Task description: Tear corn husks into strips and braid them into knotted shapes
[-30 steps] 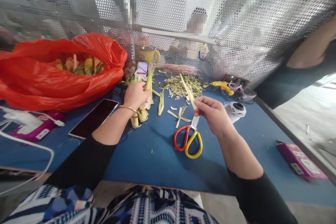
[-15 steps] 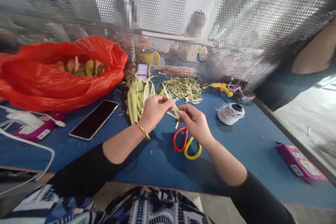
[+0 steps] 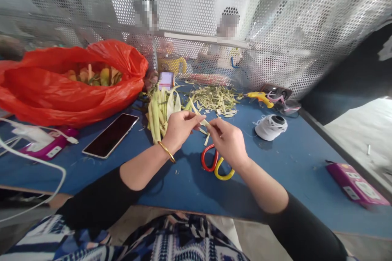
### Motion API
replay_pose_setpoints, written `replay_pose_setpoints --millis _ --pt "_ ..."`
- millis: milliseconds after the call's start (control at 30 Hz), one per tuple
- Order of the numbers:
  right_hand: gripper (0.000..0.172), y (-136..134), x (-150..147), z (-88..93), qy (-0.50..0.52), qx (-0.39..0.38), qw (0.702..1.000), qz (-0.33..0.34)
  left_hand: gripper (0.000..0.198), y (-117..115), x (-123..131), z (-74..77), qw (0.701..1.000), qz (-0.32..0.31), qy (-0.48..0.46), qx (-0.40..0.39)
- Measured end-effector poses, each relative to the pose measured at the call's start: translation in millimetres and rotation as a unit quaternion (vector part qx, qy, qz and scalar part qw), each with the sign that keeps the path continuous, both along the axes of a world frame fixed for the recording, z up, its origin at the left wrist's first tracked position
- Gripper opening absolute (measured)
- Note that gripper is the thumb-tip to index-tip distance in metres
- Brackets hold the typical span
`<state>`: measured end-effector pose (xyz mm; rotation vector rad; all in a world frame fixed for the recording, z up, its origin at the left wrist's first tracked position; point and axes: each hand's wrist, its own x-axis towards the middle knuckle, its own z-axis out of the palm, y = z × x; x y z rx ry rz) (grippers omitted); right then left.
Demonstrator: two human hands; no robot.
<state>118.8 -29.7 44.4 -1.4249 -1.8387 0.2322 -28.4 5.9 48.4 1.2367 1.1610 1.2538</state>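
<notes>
My left hand (image 3: 180, 127) and my right hand (image 3: 226, 139) meet above the blue table (image 3: 183, 183), both pinched on one pale yellow-green leaf strip (image 3: 196, 111) that slants up to the left between them. A gold bangle sits on my left wrist. Just left of my left hand lies a bundle of green-yellow stalks (image 3: 159, 111). Under my right hand lie scissors with red and yellow handles (image 3: 216, 164), partly hidden by the wrist. A heap of cut leaf scraps (image 3: 216, 98) lies further back.
An orange plastic bag (image 3: 73, 81) with yellowish pieces fills the back left. A dark phone (image 3: 110, 134), a pink charger with white cables (image 3: 45, 149), a spool of white thread (image 3: 271, 126), a yellow glue gun (image 3: 260, 98) and a pink box (image 3: 355, 181) lie around. Perforated metal screens stand behind.
My left hand left the stalk bundle and came to the strip held in my right hand. Both hands now pinch it, slightly closer together than half a second ago.
</notes>
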Motion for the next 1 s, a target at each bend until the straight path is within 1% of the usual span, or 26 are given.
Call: replay_pose_setpoints --millis 33,67,100,133,167,200,267,300,367,467,600,667,733,800,833,867,933,1000 --pt "0.021 1.7 0.6 0.7 0.073 -0.055 0.996 0.019 0.035 0.9 -0.8 -0.9 1.0 -0.012 -0.007 0.001" --pt "0.023 3.5 1.1 0.9 0.14 -0.111 0.983 0.04 0.034 1.8 -1.4 -2.1 1.0 -0.024 -0.013 0.001" --pt "0.024 5.2 1.4 0.8 0.192 -0.157 0.967 0.057 0.033 2.6 -1.8 -3.5 0.999 -0.036 -0.016 0.0" --pt "0.024 6.5 1.4 0.5 0.221 -0.179 0.956 0.067 0.032 3.4 -2.1 -5.1 0.999 -0.05 -0.014 0.001" --pt "0.023 7.4 1.3 -0.1 0.223 -0.177 0.956 0.066 0.031 4.1 -2.0 -6.9 0.998 -0.064 -0.007 0.002" --pt "0.02 7.7 0.9 -0.9 0.203 -0.153 0.965 0.058 0.031 4.5 -1.7 -8.7 0.997 -0.078 0.002 0.003" --pt "0.015 6.9 0.1 -2.5 0.129 -0.081 0.988 0.035 0.031 4.8 -0.4 -11.9 0.995 -0.096 0.017 0.003" --pt "0.013 6.0 -0.3 -3.3 0.09 -0.051 0.994 0.026 0.03 4.7 0.5 -13.0 0.995 -0.097 0.019 0.001" --pt "0.015 4.5 -0.6 -4.6 0.029 -0.014 0.999 0.013 0.026 4.0 2.3 -14.3 0.996 -0.091 0.015 -0.009" --pt "0.019 3.7 0.0 -5.3 -0.007 0.0 1.0 -0.007 0.018 3.0 4.6 -15.1 0.996 -0.084 0.007 -0.027" --pt "0.019 4.0 2.3 -3.1 0.004 -0.018 1.0 -0.016 0.014 5.6 4.6 -16.2 0.997 -0.074 -0.01 -0.028" --pt "0.018 4.2 4.1 -1.1 -0.001 -0.012 1.0 -0.027 0.012 10.1 2.1 -16.1 0.998 -0.054 -0.021 -0.018" --pt "0.017 4.5 6.0 0.8 0.001 -0.002 0.999 -0.044 0.011 15.3 -1.4 -14.9 0.999 -0.001 -0.041 -0.013" --pt "0.016 4.8 7.1 1.6 0.011 0.001 0.998 -0.059 0.016 18.1 -4.0 -12.8 0.996 0.056 -0.067 -0.019" --pt "0.015 4.8 7.0 1.4 0.015 0.0 0.998 -0.065 0.022 17.7 -4.3 -11.5 0.995 0.067 -0.076 -0.025" --pt "0.015 4.8 6.5 0.8 0.018 -0.002 0.998 -0.068 0.028 15.9 -3.7 -10.3 0.995 0.059 -0.079 -0.029" --pt "0.012 4.5 4.4 -1.4 0.014 -0.012 0.998 -0.062 0.037 9.1 -0.4 -8.9 0.998 -0.014 -0.052 -0.035" --pt "0.008 4.2 2.0 -4.1 0.006 -0.026 0.999 -0.048 0.038 1.3 4.2 -9.5 0.995 -0.087 -0.021 -0.049"
